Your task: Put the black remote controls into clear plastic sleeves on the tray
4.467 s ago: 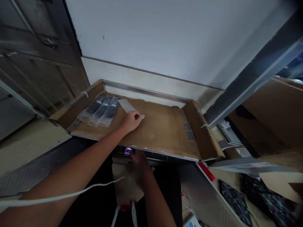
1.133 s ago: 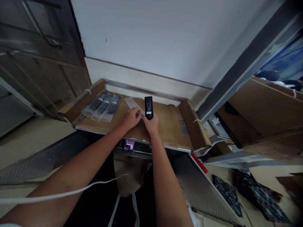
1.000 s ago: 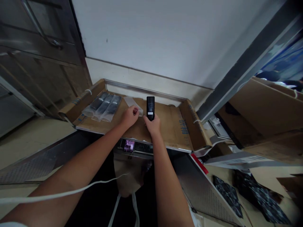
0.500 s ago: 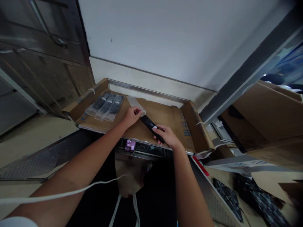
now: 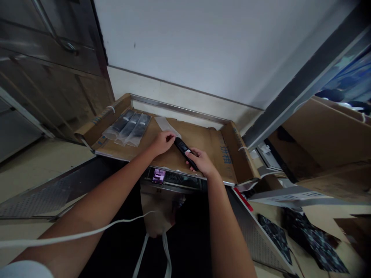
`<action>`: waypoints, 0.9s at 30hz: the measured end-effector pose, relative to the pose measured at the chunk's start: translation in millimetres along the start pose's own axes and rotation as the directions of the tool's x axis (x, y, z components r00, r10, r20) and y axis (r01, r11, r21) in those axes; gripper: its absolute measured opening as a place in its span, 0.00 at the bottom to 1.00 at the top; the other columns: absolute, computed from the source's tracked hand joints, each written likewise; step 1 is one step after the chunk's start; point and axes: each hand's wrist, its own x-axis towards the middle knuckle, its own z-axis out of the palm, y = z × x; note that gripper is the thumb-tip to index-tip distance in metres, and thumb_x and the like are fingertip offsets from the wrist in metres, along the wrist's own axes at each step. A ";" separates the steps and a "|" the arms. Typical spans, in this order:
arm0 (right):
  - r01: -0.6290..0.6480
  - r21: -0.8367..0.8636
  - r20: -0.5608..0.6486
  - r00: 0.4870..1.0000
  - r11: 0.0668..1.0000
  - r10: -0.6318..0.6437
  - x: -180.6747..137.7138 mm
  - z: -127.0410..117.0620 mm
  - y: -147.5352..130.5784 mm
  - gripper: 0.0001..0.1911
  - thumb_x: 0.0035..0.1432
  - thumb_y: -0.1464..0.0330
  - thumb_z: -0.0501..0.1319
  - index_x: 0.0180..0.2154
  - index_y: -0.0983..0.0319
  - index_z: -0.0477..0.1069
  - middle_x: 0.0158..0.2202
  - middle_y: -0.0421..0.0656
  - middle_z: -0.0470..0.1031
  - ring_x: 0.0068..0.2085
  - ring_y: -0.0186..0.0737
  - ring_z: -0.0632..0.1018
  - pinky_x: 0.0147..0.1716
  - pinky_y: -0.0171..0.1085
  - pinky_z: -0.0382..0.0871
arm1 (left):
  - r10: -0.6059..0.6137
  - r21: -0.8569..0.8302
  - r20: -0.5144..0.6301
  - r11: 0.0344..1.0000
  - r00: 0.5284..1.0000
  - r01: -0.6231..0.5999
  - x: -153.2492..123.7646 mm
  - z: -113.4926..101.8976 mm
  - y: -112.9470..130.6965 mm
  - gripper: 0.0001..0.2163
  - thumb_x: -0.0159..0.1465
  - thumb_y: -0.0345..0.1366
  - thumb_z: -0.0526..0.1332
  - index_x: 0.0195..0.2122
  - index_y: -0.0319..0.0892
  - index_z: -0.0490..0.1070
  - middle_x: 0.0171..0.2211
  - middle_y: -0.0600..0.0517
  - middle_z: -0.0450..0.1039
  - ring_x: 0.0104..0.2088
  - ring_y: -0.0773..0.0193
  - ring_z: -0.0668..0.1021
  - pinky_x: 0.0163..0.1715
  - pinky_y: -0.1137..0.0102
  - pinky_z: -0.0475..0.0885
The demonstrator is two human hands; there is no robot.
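My right hand (image 5: 201,160) is closed around the lower part of a long black handheld device (image 5: 182,147), its exact kind unclear, with a small white label on it. The device slants up and left over the cardboard-lined tray (image 5: 199,135). At its upper end, my left hand (image 5: 164,142) pinches the near end of a flat, translucent plastic sleeve (image 5: 165,124). Whether the device's tip is inside the sleeve's mouth, I cannot tell. Left of that hand lie three frosted sleeves (image 5: 127,127), side by side, with dark items inside.
Raised cardboard sides (image 5: 239,154) border the tray, and a white panel stands behind it. A lit phone-like screen (image 5: 159,176) sits below the front edge. One white cable (image 5: 116,223) crosses over my left forearm. Large cardboard boxes (image 5: 327,143) stand at the right.
The device's upper end has come slightly closer to my left fingers at the sleeve's mouth. Both hands keep their holds. The whole view has shifted slightly.
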 end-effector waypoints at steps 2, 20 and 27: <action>-0.007 0.002 -0.010 1.000 1.000 0.007 -0.4 1.1 -2.2 0.32 0.57 0.54 0.67 0.59 0.60 0.69 0.23 0.36 0.74 0.15 0.30 0.69 0.12 0.28 0.63 | 0.021 0.013 0.002 1.000 1.000 -0.021 -1.6 0.3 1.6 0.07 0.66 0.30 0.60 0.40 0.39 0.78 0.39 0.47 0.79 0.38 0.61 0.78 0.42 0.66 0.74; 0.091 0.068 -0.030 0.996 0.993 -0.089 21.9 18.5 -1.4 0.39 0.55 0.58 0.67 0.66 0.55 0.61 0.30 0.37 0.73 0.23 0.33 0.74 0.13 0.28 0.66 | 0.227 -0.008 0.071 0.974 0.971 -0.227 -5.5 3.3 10.4 0.06 0.66 0.29 0.60 0.41 0.40 0.76 0.36 0.50 0.77 0.35 0.63 0.77 0.39 0.68 0.71; 0.100 0.060 -0.040 0.994 0.993 -0.097 32.0 22.0 -1.2 0.31 0.52 0.55 0.68 0.55 0.55 0.64 0.21 0.31 0.69 0.17 0.33 0.70 0.11 0.27 0.62 | 0.251 -0.042 0.087 0.968 0.964 -0.248 -5.7 3.6 11.7 0.05 0.66 0.30 0.59 0.40 0.41 0.75 0.34 0.51 0.76 0.33 0.65 0.75 0.37 0.69 0.70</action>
